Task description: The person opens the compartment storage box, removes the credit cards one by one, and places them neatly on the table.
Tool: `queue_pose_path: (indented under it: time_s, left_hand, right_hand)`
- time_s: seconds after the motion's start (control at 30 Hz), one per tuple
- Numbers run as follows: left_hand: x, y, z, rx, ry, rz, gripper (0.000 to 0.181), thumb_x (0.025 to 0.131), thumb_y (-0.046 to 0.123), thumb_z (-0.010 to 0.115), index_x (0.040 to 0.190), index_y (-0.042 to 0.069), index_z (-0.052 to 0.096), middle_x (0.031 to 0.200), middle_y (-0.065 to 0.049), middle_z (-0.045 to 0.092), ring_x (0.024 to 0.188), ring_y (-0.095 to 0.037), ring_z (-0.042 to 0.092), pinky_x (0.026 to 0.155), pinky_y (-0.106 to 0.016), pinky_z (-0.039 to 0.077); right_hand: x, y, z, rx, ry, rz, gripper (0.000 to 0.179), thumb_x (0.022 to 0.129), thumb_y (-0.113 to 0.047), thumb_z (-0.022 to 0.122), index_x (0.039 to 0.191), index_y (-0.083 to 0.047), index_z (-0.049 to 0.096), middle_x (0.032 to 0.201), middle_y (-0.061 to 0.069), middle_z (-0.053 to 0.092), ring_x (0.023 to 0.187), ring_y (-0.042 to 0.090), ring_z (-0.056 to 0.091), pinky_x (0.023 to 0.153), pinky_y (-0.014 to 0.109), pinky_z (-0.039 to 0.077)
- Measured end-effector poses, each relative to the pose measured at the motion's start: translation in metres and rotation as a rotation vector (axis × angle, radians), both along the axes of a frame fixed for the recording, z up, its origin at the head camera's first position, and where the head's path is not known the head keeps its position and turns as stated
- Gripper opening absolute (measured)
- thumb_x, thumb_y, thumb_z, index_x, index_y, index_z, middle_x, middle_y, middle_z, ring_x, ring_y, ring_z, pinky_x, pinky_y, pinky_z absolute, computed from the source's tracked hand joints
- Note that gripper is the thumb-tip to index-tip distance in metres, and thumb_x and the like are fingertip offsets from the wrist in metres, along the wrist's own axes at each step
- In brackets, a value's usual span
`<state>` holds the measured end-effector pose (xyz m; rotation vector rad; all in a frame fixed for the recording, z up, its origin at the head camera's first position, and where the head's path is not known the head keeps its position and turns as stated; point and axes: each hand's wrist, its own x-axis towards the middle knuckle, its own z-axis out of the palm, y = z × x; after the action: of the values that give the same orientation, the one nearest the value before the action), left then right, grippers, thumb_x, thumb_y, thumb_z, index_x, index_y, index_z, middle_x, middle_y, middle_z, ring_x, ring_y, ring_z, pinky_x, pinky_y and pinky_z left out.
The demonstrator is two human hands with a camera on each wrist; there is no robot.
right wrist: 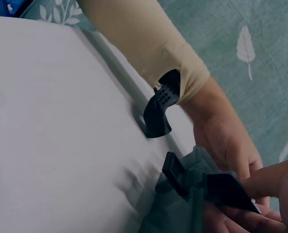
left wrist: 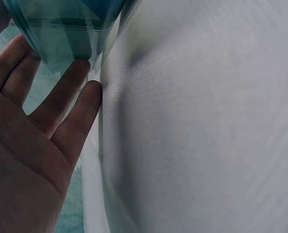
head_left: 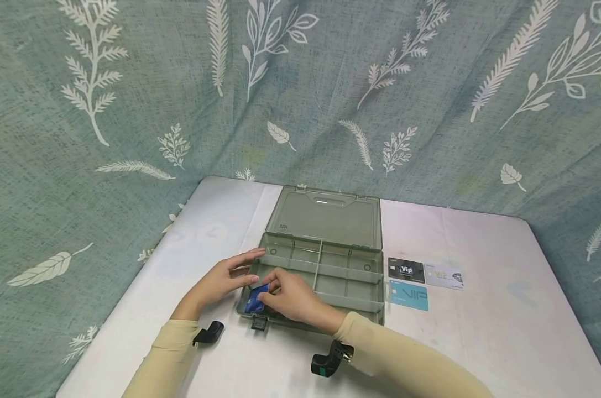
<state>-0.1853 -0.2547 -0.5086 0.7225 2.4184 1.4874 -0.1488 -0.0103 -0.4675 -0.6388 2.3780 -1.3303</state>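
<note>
A blue card [head_left: 256, 299] stands tilted at the near left corner of a grey-green clear plastic divider box [head_left: 305, 269]. My right hand [head_left: 296, 297] reaches over the box and pinches the card between thumb and fingers. In the right wrist view the card [right wrist: 228, 189] looks dark, held just inside the front wall beside a latch [right wrist: 174, 170]. My left hand [head_left: 226, 277] rests at the box's left wall with its fingers extended, the thumb near the card's upper edge. From the left wrist, the left hand [left wrist: 37, 121] shows spread fingers, their tips by the box side.
The box's lid [head_left: 325, 221] lies open toward the back. Right of the box lie a black Vip card [head_left: 406, 271], a silver card [head_left: 444, 276] and a light blue VIP card [head_left: 408, 296]. A patterned curtain [head_left: 300, 110] hangs behind the white table [head_left: 484, 331].
</note>
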Motion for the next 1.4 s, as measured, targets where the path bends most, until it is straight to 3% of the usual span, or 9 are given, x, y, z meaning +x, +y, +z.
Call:
queue_pose_path:
  time_s: [0.3,1.4]
  left_hand:
    - [0.001,0.001,0.001,0.0,-0.003,0.004,0.06,0.098,0.021,0.071,0.153,0.012,0.047,0.163,-0.005,0.035,0.148,-0.03,0.035,0.117,-0.052,0.039]
    - [0.0,0.002,0.001,-0.02,-0.023,0.033,0.062,0.097,0.025,0.073,0.153,0.015,0.048,0.163,0.0,0.037,0.147,-0.029,0.037,0.118,-0.05,0.038]
  right_hand:
    - [-0.004,0.001,0.003,-0.078,-0.13,0.0,0.024,0.094,-0.004,0.072,0.116,0.001,0.064,0.084,0.004,0.074,0.057,0.014,0.069,0.052,0.027,0.061]
    - [0.003,0.041,0.009,-0.175,-0.203,-0.031,0.023,0.093,0.003,0.07,0.114,0.002,0.064,0.082,0.007,0.073,0.057,0.02,0.069,0.055,0.032,0.064]
